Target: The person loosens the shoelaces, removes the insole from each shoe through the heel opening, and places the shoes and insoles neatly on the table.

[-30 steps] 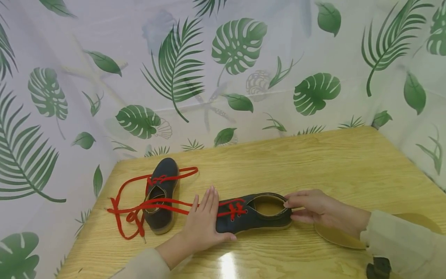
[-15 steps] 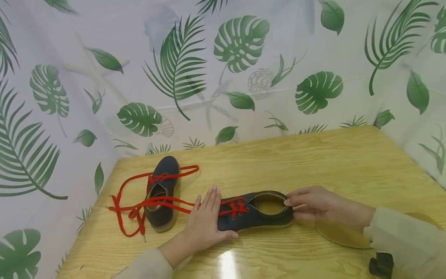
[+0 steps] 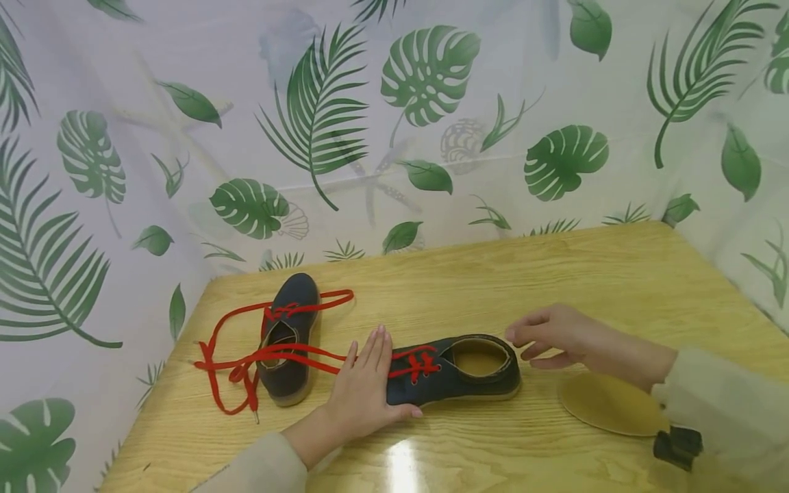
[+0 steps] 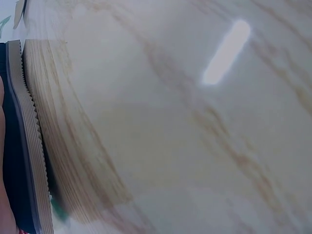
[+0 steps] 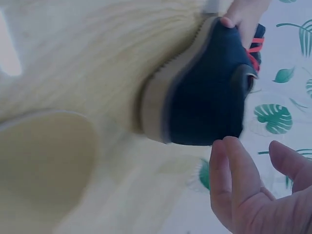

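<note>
A dark navy shoe (image 3: 456,387) with a tan sole lies sideways on the table, its toe to the left and its red lace threaded through the eyelets. Across its toe rests my left hand (image 3: 364,390), fingers straight, thumb along the near side. My right hand (image 3: 557,337) hovers just off the heel, fingers loosely bent and holding nothing; in the right wrist view its fingertips (image 5: 231,141) are close to the heel. A second navy shoe (image 3: 297,294) stands at left, with long red laces (image 3: 216,366) looped over and around it. The left wrist view catches only the shoe's ribbed sole edge (image 4: 31,131).
A flat tan piece with a rounded end, like an insole (image 3: 600,407), lies under my right forearm. A small black object (image 3: 678,446) is by the right sleeve. Leaf-printed cloth (image 3: 431,205) hangs behind the wooden table (image 3: 585,274).
My right hand has let go of the shoe's heel and lifted slightly up and away. The left hand stays on the toe, and the shoe lies as before.
</note>
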The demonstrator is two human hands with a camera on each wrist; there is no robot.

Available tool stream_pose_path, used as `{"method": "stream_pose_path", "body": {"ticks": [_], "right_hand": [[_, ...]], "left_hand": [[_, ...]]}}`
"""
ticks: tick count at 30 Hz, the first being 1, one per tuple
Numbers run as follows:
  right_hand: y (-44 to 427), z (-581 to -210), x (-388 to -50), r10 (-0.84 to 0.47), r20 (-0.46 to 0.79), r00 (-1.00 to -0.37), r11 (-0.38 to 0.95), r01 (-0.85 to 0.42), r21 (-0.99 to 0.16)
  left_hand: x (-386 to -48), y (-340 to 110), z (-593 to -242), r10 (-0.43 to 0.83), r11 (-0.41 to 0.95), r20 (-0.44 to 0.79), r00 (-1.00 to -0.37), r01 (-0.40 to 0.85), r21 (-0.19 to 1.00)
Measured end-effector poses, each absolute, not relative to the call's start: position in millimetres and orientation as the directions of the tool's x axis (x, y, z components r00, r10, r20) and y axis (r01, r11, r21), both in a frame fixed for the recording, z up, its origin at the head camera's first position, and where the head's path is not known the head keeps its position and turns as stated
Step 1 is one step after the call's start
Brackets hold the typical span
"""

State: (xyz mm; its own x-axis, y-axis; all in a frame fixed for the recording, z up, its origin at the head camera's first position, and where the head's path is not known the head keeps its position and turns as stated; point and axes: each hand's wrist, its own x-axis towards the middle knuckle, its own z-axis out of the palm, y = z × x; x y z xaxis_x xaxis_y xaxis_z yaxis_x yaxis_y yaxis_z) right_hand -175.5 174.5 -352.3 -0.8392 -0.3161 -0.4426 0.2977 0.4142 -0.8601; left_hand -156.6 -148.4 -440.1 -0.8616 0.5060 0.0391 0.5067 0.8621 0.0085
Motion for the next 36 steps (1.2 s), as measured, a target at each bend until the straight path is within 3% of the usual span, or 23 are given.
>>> {"method": "stream_pose_path", "body": {"ticks": [12,21,26,36], "right_hand": [[142,-314,-186,-0.416,-0.399,-0.817,0.479,0.175,-0.86],[124,-319,-194,-0.482,-0.447,-0.754,0.56,0.127,-0.818],[119,-333,-201,-0.542,-0.431,-0.722,0.603,0.023,-0.797],[112,-347,-208,-0.595,-0.32,-0.737,0.713,-0.3,-0.635]], "left_hand": [[-158,-150,-442,0.52,0.853,0.029,-0.854,0.52,0.044],[-159,-151,-437,0.536,0.844,0.001,-0.844,0.535,0.043],[-159,-151,-438,0.543,0.839,-0.03,-0.839,0.541,0.065],[-162,-155,-438,0.576,0.817,-0.041,-0.816,0.574,0.056]]}}
